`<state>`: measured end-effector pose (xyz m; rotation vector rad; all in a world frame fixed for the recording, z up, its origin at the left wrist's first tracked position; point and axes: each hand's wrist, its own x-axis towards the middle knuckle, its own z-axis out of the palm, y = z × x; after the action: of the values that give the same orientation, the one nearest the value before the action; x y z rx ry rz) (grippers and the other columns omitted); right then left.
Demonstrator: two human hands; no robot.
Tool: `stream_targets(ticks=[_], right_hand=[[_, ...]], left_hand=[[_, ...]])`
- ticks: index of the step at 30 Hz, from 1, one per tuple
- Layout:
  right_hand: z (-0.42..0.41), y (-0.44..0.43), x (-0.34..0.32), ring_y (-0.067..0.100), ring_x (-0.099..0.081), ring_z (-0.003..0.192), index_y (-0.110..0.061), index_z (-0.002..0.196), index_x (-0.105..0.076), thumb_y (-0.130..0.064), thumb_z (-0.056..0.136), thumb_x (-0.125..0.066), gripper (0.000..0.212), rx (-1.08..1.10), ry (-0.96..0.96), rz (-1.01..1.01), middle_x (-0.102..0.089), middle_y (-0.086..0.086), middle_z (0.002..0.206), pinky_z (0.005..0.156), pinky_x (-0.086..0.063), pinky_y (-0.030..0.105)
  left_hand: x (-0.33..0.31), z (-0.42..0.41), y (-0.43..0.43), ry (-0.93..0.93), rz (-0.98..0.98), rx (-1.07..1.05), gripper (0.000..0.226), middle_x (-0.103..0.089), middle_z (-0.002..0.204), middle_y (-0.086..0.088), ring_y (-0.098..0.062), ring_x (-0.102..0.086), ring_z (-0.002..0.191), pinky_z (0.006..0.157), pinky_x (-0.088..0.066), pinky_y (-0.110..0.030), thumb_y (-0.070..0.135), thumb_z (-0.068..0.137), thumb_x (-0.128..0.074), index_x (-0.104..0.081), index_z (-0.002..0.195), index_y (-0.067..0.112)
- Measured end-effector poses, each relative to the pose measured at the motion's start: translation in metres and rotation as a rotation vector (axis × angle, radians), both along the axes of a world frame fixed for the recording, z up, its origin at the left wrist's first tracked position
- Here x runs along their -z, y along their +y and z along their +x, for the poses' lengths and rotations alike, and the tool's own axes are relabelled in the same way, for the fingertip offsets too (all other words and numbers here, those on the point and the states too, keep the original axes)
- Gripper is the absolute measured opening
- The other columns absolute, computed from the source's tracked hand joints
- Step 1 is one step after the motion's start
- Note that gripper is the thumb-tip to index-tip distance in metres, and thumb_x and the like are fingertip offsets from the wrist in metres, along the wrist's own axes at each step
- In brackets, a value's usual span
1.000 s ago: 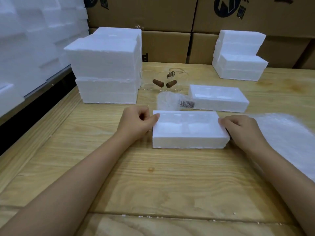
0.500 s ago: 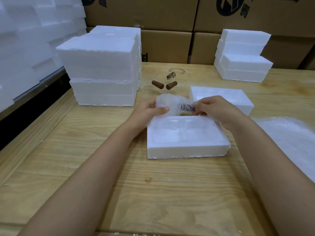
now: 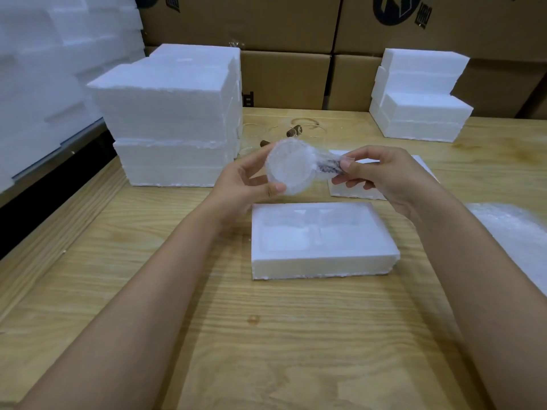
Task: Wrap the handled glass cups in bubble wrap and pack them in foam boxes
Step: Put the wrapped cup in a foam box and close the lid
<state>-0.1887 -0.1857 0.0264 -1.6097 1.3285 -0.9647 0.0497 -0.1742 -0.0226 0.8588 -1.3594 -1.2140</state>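
Note:
A glass cup wrapped in bubble wrap (image 3: pixel 291 169) hangs in the air above the far edge of an open foam box (image 3: pixel 322 241), whose two moulded hollows hold nothing. My left hand (image 3: pixel 245 184) grips the cup's round body from the left. My right hand (image 3: pixel 376 173) pinches its dark wrapped handle from the right. A second foam piece (image 3: pixel 352 190) lies behind the box, partly hidden by my right hand. Several bare glass cups with brown handles (image 3: pixel 291 132) stand further back on the wooden table (image 3: pixel 207 335).
Tall foam stacks (image 3: pixel 174 113) stand at the back left and a lower stack (image 3: pixel 420 96) at the back right. A bubble wrap sheet (image 3: pixel 521 232) lies at the right edge. Cardboard cartons (image 3: pixel 284 78) line the back. Foam blocks (image 3: pixel 44 63) fill the left side.
Both hands left the foam box's sides, took the wrapped cup from the table behind it, and lifted it toward me above the box's far edge.

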Motion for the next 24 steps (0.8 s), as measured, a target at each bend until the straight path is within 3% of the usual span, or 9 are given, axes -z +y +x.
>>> stream_targets(ticks=[3, 11, 14, 16, 19, 22, 24], right_hand=[[-0.005, 0.004, -0.007, 0.006, -0.063, 0.068, -0.021, 0.091, -0.069, -0.022, 0.085, -0.07, 0.006, -0.045, 0.009, 0.013, -0.075, -0.001, 0.079, 0.069, -0.04, 0.023], [-0.004, 0.006, -0.009, 0.011, -0.063, 0.08, -0.021, 0.098, -0.064, -0.007, 0.082, -0.071, 0.022, -0.131, 0.022, 0.002, -0.075, 0.001, 0.084, 0.074, -0.042, 0.023], [0.001, 0.007, -0.006, 0.005, -0.061, 0.072, -0.029, 0.097, -0.061, -0.004, 0.082, -0.072, 0.031, -0.116, 0.063, -0.18, -0.07, -0.008, 0.075, 0.066, -0.044, 0.013], [0.006, 0.009, -0.003, 0.005, -0.058, 0.072, -0.036, 0.093, -0.058, -0.004, 0.082, -0.071, 0.035, -0.103, 0.148, -0.36, -0.067, -0.01, 0.079, 0.071, -0.045, 0.012], [0.009, 0.01, -0.003, 0.005, -0.057, 0.076, -0.036, 0.091, -0.057, -0.009, 0.084, -0.07, 0.031, -0.099, 0.222, -0.552, -0.065, -0.008, 0.088, 0.074, -0.044, 0.01], [0.008, 0.009, -0.004, 0.007, -0.058, 0.073, -0.032, 0.096, -0.059, -0.02, 0.087, -0.068, 0.018, -0.113, 0.246, -0.592, -0.066, -0.004, 0.081, 0.069, -0.041, 0.007], [0.009, 0.01, -0.004, 0.0, -0.055, 0.067, -0.03, 0.098, -0.057, -0.022, 0.091, -0.063, 0.012, -0.112, 0.257, -0.6, -0.064, -0.006, 0.073, 0.065, -0.038, 0.005]], left_hand=[[0.001, 0.002, -0.002, 0.038, -0.021, 0.041, 0.072, -0.062, 0.127, 0.013, -0.014, -0.063, 0.113, 0.085, -0.053, -0.025, -0.009, 0.059, -0.079, -0.065, 0.116, 0.033], [-0.001, 0.003, 0.004, 0.054, -0.031, 0.031, 0.074, -0.063, 0.125, 0.01, -0.014, -0.062, 0.115, 0.091, -0.053, -0.028, -0.017, 0.06, -0.074, -0.06, 0.119, 0.025], [-0.006, 0.002, 0.006, 0.076, -0.003, -0.002, 0.074, -0.058, 0.13, -0.002, -0.016, -0.065, 0.108, 0.089, -0.054, -0.031, -0.007, 0.061, -0.071, -0.054, 0.128, 0.017], [-0.009, 0.004, 0.008, 0.091, 0.023, -0.002, 0.072, -0.061, 0.124, -0.005, -0.018, -0.066, 0.102, 0.09, -0.053, -0.034, -0.002, 0.065, -0.073, -0.051, 0.132, 0.014], [-0.012, 0.007, 0.009, 0.119, 0.069, 0.029, 0.051, -0.068, 0.113, -0.003, -0.023, -0.065, 0.102, 0.089, -0.052, -0.036, 0.01, 0.077, -0.067, -0.056, 0.126, 0.018], [-0.014, 0.006, 0.009, 0.099, 0.083, 0.056, 0.04, -0.068, 0.111, -0.004, -0.025, -0.064, 0.099, 0.085, -0.053, -0.033, 0.027, 0.083, -0.059, -0.059, 0.121, 0.017], [-0.016, 0.004, 0.011, 0.084, 0.082, 0.083, 0.054, -0.063, 0.104, -0.006, -0.025, -0.059, 0.091, 0.077, -0.05, -0.029, 0.038, 0.076, -0.073, -0.057, 0.12, 0.01]])
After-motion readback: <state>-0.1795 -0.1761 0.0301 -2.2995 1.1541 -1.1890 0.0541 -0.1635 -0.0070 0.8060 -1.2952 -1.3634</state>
